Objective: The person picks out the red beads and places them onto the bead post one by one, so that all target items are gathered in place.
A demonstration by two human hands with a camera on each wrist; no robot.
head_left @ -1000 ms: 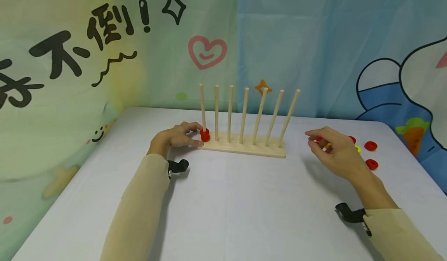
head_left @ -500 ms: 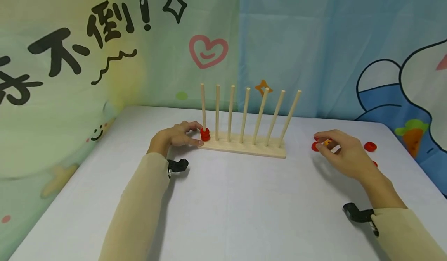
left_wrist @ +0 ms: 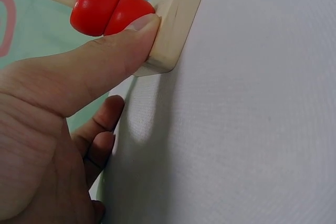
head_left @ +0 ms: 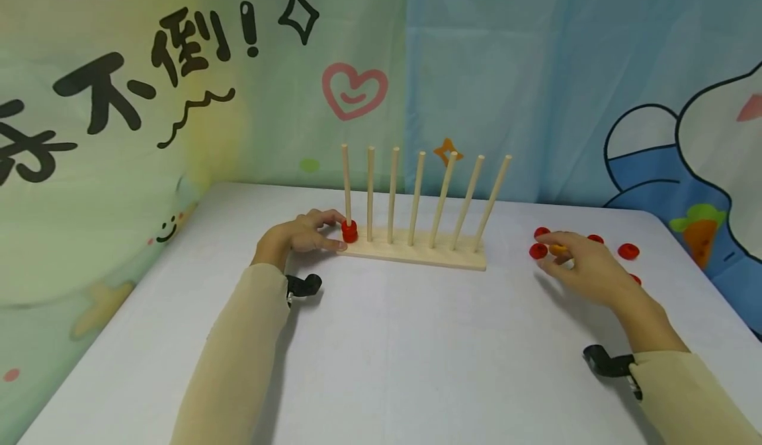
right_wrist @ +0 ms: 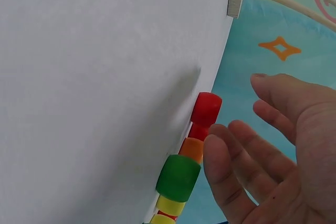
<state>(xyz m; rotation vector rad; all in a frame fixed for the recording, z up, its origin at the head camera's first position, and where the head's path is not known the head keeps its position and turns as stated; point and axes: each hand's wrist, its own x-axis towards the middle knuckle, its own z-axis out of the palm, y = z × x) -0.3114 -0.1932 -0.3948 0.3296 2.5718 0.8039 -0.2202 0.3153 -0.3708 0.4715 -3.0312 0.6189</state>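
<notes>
A wooden peg stand (head_left: 411, 253) with several upright pegs is on the table. Two red beads (head_left: 349, 231) are stacked at the foot of its leftmost peg. My left hand (head_left: 302, 232) holds that end of the stand; in the left wrist view the thumb (left_wrist: 118, 51) presses the base beside the lower bead. To the right, my right hand (head_left: 586, 270) hovers over loose beads, its thumb and fingers apart and nothing between them. An orange bead (head_left: 558, 250) shows under its fingers. The right wrist view has a green bead (right_wrist: 178, 178) near the fingertips, hidden from the head view.
Loose red beads (head_left: 538, 251) lie left of the right hand, and another red bead (head_left: 628, 252) lies beyond it. Yellow beads (right_wrist: 170, 205) appear in the right wrist view. A white cloth (head_left: 428, 352) covers the table, and a printed curtain (head_left: 488, 68) hangs behind.
My right hand has moved a little to the right over the loose beads, so red beads at its left now show. The left hand and peg stand have stayed put.
</notes>
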